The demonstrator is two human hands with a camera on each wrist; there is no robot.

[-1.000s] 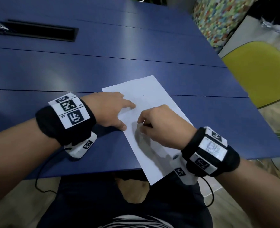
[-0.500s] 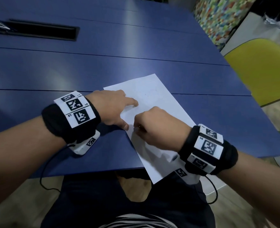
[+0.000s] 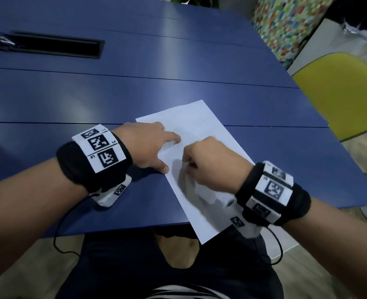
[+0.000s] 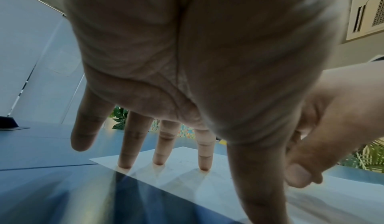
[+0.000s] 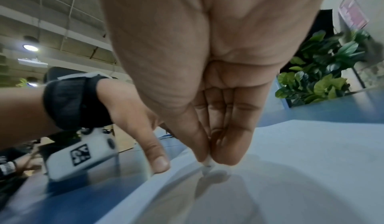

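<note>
A white sheet of paper point(image 3: 199, 124) lies at an angle on the blue table point(image 3: 178, 61), its near corner hanging over the table's front edge. My left hand point(image 3: 156, 149) presses the sheet's left edge with straight fingers; the fingertips point(image 4: 159, 160) stand on the paper point(image 4: 182, 175). My right hand point(image 3: 191, 161) rests mid-sheet, fingers curled together. In the right wrist view its thumb and fingers pinch a small white object point(image 5: 208, 163) whose tip touches the paper point(image 5: 311, 161). What that object is I cannot make out.
A black recessed slot point(image 3: 57, 47) runs across the table's far left. A yellow chair point(image 3: 346, 93) stands off the right edge. Potted plants point(image 5: 324, 73) sit beyond the table. My lap lies below the near edge.
My right hand has shifted a little to the left and back over the paper, still pinching the small white object. The left hand keeps pressing the sheet in the same spot.
</note>
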